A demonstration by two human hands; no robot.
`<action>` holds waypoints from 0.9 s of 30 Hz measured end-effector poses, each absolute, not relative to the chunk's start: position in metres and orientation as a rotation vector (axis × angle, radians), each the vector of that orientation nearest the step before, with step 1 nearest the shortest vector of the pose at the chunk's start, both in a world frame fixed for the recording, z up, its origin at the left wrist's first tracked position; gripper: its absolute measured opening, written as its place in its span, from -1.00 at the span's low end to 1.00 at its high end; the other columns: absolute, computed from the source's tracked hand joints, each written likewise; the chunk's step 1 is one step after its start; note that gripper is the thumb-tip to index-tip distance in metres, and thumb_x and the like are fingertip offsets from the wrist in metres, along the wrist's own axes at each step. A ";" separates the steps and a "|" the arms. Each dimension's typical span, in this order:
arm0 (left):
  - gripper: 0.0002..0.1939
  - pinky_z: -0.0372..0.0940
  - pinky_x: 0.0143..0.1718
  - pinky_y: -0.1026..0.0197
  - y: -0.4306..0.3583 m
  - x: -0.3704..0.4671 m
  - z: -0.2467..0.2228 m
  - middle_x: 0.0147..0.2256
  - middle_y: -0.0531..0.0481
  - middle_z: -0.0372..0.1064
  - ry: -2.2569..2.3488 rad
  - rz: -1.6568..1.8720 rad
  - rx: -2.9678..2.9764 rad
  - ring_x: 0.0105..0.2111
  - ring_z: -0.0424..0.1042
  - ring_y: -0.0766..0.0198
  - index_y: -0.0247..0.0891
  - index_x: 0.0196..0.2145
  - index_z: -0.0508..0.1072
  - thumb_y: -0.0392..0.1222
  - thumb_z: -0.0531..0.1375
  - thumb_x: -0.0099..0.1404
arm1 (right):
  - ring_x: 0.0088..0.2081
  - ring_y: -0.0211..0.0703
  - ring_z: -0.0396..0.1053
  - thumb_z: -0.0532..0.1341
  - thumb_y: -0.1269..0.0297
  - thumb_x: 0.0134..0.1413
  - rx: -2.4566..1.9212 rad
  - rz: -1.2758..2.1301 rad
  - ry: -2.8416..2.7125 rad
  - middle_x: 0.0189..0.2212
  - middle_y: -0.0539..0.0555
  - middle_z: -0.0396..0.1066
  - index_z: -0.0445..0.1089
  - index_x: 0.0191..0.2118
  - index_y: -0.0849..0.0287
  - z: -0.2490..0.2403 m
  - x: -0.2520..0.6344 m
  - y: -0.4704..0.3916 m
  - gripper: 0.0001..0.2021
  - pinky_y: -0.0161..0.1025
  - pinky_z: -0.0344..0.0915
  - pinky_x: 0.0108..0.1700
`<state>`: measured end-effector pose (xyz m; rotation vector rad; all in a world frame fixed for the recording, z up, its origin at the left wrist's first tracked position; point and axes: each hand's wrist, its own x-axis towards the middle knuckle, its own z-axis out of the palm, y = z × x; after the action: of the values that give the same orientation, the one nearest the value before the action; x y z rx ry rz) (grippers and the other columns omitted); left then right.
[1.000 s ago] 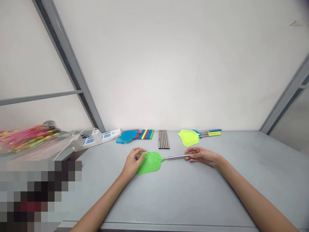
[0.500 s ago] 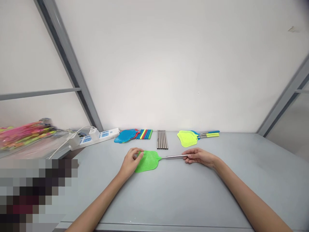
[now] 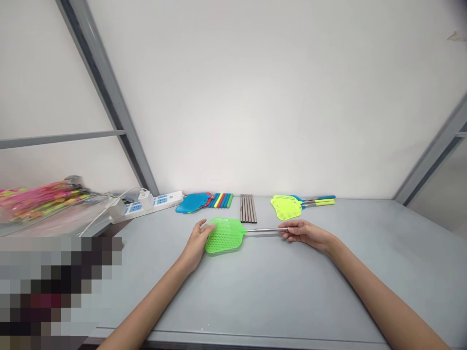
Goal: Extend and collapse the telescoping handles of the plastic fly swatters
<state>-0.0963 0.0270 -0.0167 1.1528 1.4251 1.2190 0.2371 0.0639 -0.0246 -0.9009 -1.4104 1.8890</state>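
A green fly swatter [image 3: 225, 235] lies across the space between my hands, its perforated head to the left and its metal rod to the right. My left hand [image 3: 199, 240] grips the head's left edge, thumb on top. The fingers of my right hand [image 3: 304, 233] are closed around the far end of the rod, whose tip they hide. Just beyond, a row of metal tubes [image 3: 248, 209] lies side by side. Coloured handle grips [image 3: 221, 200] and stacked blue and red swatter heads [image 3: 193, 202] are to their left.
Fly swatters with yellow and blue heads [image 3: 286, 207] lie at the back right. A white power strip [image 3: 146, 207] with plugs and cables runs along the back left. Bundled colourful items [image 3: 40, 201] sit farther left. A wall [image 3: 255, 97] closes off the grey table [image 3: 277, 291].
The swatter's head is raised and tilted slightly, and my left fingers have shifted to its edge. My right hand stays on the rod. The whole view has shifted a little.
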 end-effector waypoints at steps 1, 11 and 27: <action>-0.49 0.26 -0.22 0.17 0.025 -0.095 -0.015 -0.14 -0.17 0.28 1.358 1.179 1.102 -0.17 0.33 0.16 -0.26 -0.03 0.12 0.01 0.11 0.11 | -0.30 -0.24 0.34 0.20 0.34 -0.05 -0.903 1.889 -1.417 -0.33 0.16 0.39 0.37 -0.17 0.29 -0.024 0.237 0.063 -0.73 -0.26 0.23 -0.14; -0.72 0.32 -0.25 0.16 0.014 -0.087 -0.008 -0.18 -0.10 0.35 1.043 1.072 0.899 -0.24 0.40 0.17 -0.25 -0.21 0.28 -0.14 0.17 0.11 | -0.60 -0.38 0.16 0.20 0.16 -0.08 -1.053 1.740 -1.671 -0.61 -0.03 0.23 0.37 -0.18 0.28 -0.017 0.232 0.058 -0.66 -0.37 0.11 -0.54; -0.66 0.30 -0.25 0.15 0.016 -0.084 -0.012 -0.25 -0.06 0.37 1.042 1.176 1.017 -0.29 0.40 0.20 -0.26 -0.25 0.27 -0.06 0.21 0.04 | -0.69 -0.42 -0.15 0.10 0.05 -0.01 -1.120 1.560 -1.796 -0.76 -0.15 -0.11 0.41 -0.34 0.31 -0.014 0.220 0.049 -0.63 -0.37 -0.16 -0.65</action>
<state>-0.0844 0.0159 -0.0121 1.0175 1.0422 1.1756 0.2203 0.0491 -0.0139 -1.1204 -1.7964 1.5601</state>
